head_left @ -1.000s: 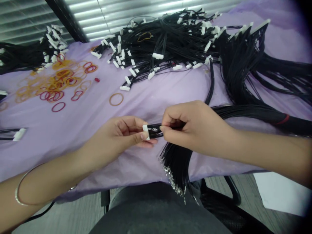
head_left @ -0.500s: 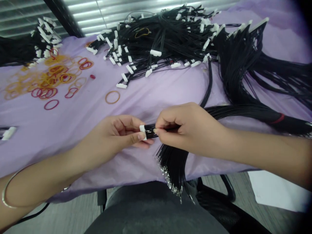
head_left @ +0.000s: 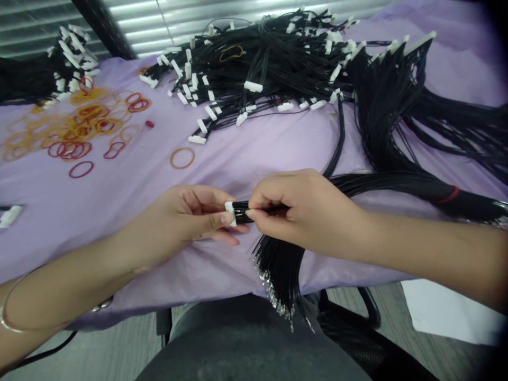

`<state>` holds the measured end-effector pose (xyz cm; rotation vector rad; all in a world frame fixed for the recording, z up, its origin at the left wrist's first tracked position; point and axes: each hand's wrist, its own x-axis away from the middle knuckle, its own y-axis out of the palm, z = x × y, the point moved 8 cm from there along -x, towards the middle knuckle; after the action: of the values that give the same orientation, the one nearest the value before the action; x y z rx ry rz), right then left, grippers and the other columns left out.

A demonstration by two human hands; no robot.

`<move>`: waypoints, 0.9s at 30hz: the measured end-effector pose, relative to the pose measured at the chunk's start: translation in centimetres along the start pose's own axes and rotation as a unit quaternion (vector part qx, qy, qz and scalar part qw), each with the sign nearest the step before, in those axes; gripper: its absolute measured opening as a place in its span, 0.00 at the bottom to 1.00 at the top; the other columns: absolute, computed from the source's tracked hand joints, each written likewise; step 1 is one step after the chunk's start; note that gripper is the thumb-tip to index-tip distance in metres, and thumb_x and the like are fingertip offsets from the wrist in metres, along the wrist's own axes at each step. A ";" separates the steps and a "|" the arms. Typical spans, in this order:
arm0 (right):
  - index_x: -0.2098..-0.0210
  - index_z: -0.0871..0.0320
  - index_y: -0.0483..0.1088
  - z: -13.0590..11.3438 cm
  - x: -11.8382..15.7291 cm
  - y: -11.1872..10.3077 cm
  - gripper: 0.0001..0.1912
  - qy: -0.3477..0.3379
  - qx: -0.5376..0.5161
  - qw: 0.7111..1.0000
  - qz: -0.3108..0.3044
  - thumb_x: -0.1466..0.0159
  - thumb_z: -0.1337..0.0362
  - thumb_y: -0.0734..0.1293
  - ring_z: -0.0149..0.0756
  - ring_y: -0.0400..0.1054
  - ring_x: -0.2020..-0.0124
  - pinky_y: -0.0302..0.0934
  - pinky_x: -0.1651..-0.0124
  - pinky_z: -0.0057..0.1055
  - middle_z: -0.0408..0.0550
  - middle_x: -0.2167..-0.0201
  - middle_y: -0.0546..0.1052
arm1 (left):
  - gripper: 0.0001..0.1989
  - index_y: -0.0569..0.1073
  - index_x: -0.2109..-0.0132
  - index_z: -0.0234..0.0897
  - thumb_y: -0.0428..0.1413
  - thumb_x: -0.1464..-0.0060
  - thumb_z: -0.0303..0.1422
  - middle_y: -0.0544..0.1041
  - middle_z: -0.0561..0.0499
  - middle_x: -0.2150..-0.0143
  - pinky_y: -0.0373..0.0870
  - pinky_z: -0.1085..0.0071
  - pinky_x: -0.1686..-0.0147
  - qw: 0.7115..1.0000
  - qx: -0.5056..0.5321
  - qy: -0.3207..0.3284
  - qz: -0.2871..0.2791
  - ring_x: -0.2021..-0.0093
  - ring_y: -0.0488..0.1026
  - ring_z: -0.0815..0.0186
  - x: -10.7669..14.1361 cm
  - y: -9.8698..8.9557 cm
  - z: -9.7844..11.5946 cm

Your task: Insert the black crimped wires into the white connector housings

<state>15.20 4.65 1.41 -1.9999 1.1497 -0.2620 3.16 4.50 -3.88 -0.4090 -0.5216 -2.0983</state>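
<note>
Between the thumb and fingers of my left hand (head_left: 190,217) is a small white connector housing (head_left: 230,213), with several black wires (head_left: 241,206) running out of its right side. My right hand (head_left: 289,206) pinches wire close to the housing, a short gap from my left thumb. A metal wire end shows between the two hands; how far it sits in the housing I cannot tell. Below my right hand a bundle of black wires (head_left: 281,264) with silver crimped ends hangs over the table edge.
Behind my hands lies a big heap of black cables with white connectors (head_left: 254,85). Rubber bands (head_left: 87,124), yellow and red, are scattered at the left. More black wires (head_left: 389,106) spread at the right, one bundle tied with a red band (head_left: 450,194). Purple cloth (head_left: 151,159) covers the table.
Both hands keep their hold on the connector housing and wire. The whole view has shifted slightly, with hands and table things appearing a little further left.
</note>
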 end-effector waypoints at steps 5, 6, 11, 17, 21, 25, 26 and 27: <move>0.76 0.63 0.69 -0.2 -0.1 -0.2 0.07 -0.014 0.012 1.000 -0.004 0.42 0.68 0.64 0.21 0.59 0.77 0.51 0.71 0.22 0.39 0.79 0.70 | 0.03 0.76 0.62 0.29 0.59 0.46 0.23 0.79 0.52 0.68 0.77 0.77 0.65 1.000 0.009 0.010 -0.012 0.65 0.77 0.71 0.0 0.2 0.1; 0.76 0.63 0.69 -0.3 -0.1 -0.3 0.07 -0.017 0.013 1.000 -0.003 0.42 0.68 0.64 0.21 0.59 0.77 0.51 0.71 0.22 0.39 0.79 0.70 | 0.03 0.76 0.62 0.29 0.59 0.45 0.24 0.79 0.52 0.68 0.77 0.77 0.65 1.000 0.008 0.010 -0.011 0.65 0.78 0.71 -0.1 0.2 0.2; 0.76 0.63 0.70 -0.4 -0.1 -0.5 0.07 -0.019 0.017 1.000 0.013 0.41 0.69 0.64 0.21 0.59 0.77 0.51 0.71 0.21 0.39 0.79 0.70 | 0.04 0.77 0.63 0.31 0.62 0.48 0.26 0.80 0.52 0.69 0.78 0.77 0.67 1.000 0.012 0.008 -0.011 0.65 0.79 0.68 -0.3 0.2 0.1; 0.75 0.64 0.71 -0.4 0.0 -0.3 0.06 -0.020 0.017 0.999 0.021 0.43 0.71 0.65 0.22 0.60 0.76 0.51 0.71 0.22 0.41 0.78 0.71 | 0.04 0.78 0.64 0.33 0.62 0.49 0.26 0.81 0.52 0.68 0.77 0.80 0.68 1.000 0.009 0.001 -0.015 0.67 0.79 0.71 -0.2 -0.1 0.0; 0.75 0.65 0.71 -0.1 -0.1 -0.2 0.06 -0.007 0.000 1.000 0.022 0.42 0.71 0.65 0.22 0.61 0.75 0.51 0.70 0.22 0.42 0.77 0.72 | 0.04 0.78 0.65 0.34 0.63 0.49 0.28 0.80 0.54 0.68 0.77 0.81 0.67 1.000 0.000 -0.008 -0.015 0.69 0.78 0.73 -0.3 -0.4 -0.2; 0.74 0.64 0.72 -0.1 -0.2 -0.1 0.06 0.005 0.007 1.000 0.015 0.42 0.70 0.65 0.23 0.62 0.74 0.51 0.69 0.23 0.43 0.76 0.73 | 0.03 0.79 0.64 0.35 0.62 0.49 0.28 0.81 0.52 0.68 0.76 0.81 0.67 1.000 -0.017 -0.006 -0.008 0.67 0.78 0.72 -0.4 -0.4 -0.1; 0.74 0.64 0.72 -0.1 -0.2 0.0 0.06 0.008 0.012 1.000 0.008 0.42 0.70 0.65 0.24 0.62 0.75 0.51 0.69 0.23 0.42 0.76 0.73 | 0.03 0.79 0.65 0.34 0.63 0.50 0.28 0.81 0.52 0.68 0.76 0.81 0.68 1.000 -0.016 -0.006 -0.008 0.67 0.79 0.71 -0.3 -0.3 -0.1; 0.74 0.64 0.72 -0.1 -0.3 0.0 0.06 0.011 0.017 1.000 0.002 0.42 0.70 0.65 0.24 0.62 0.75 0.51 0.69 0.23 0.42 0.76 0.73 | 0.03 0.79 0.66 0.34 0.63 0.51 0.27 0.81 0.52 0.68 0.76 0.81 0.68 1.000 -0.016 -0.006 -0.006 0.68 0.78 0.71 -0.3 -0.2 0.0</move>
<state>14.96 4.79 1.50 -1.9685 1.1561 -0.3011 3.17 4.83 -4.05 -0.4386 -0.4993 -2.1188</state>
